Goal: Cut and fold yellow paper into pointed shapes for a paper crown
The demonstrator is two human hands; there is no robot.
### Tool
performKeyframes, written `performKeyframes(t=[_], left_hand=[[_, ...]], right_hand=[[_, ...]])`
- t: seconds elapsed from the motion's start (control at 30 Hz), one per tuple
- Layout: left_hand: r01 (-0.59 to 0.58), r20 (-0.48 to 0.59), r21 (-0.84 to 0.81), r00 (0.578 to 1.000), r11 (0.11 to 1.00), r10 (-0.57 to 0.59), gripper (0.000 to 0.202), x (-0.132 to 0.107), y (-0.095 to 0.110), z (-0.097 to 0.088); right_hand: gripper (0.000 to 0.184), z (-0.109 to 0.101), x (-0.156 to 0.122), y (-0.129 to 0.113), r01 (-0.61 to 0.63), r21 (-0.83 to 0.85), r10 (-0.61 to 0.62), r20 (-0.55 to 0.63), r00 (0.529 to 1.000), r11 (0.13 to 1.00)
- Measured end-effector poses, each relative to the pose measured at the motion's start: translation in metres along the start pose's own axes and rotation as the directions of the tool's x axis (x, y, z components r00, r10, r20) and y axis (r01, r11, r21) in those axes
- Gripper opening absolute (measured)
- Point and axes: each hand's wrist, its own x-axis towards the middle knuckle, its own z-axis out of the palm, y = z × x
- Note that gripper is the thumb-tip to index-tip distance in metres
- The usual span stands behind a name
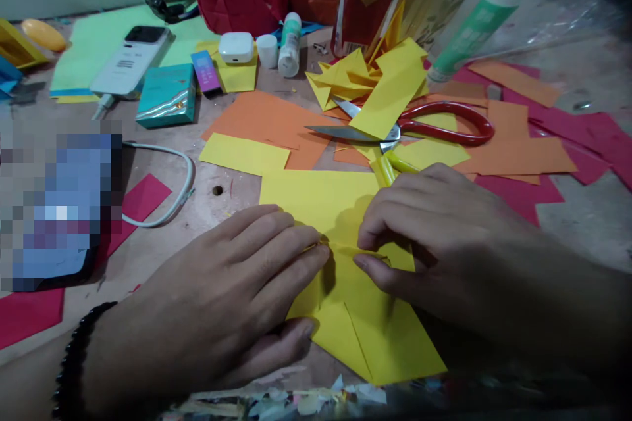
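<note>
A sheet of yellow paper [345, 322] with creases and a raised fold lies in front of me. My left hand [232, 283], wearing a black beaded bracelet [79, 355], bears down on its left part. Those fingers are bent together at the fold, the thumb lower and apart. My right hand [419, 237] pinches the fold's right part between thumb and curled fingers; some fingertips are hidden. Just beyond it lie red-handled scissors [444, 125], blades apart, partly under a yellow strip [390, 92].
Orange paper [266, 118] and red paper pieces [523, 191] lie around. A glue stick [474, 26] stands at back right, near folded yellow pieces [345, 79]. On the left are a phone [64, 210], a white cable [190, 177], a teal box [165, 95] and a white power bank [131, 59].
</note>
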Motion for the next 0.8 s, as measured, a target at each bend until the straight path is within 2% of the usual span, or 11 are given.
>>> performKeyframes(t=[0.17, 0.27, 0.43, 0.6, 0.8], left_hand=[[0.012, -0.02, 0.003, 1.0, 1.0, -0.012, 0.039, -0.001, -0.001, 0.0], [0.009, -0.001, 0.012, 1.0, 1.0, -0.009, 0.042, 0.0, -0.001, -0.002], [0.009, 0.03, -0.002, 1.0, 1.0, -0.009, 0.031, 0.0, -0.001, -0.004], [0.004, 0.02, -0.013, 1.0, 1.0, -0.004, 0.03, 0.0, -0.001, -0.002], [-0.001, 0.012, -0.009, 1.0, 1.0, 0.001, 0.029, 0.0, -0.002, -0.002]], right_hand=[[0.012, 0.002, -0.001, -0.004, 0.06, -0.057, -0.059, 0.009, 0.998, 0.997], [0.018, 0.001, -0.002, -0.006, 0.155, -0.125, -0.156, 0.005, 0.988, 0.98], [0.027, -0.004, -0.003, -0.006, 0.3, -0.147, -0.292, 0.071, 0.954, 0.943], [0.024, -0.01, -0.004, -0.005, 0.344, -0.102, -0.329, 0.141, 0.934, 0.933], [0.028, -0.013, -0.002, 0.0, 0.343, -0.031, -0.328, 0.217, 0.919, 0.939]])
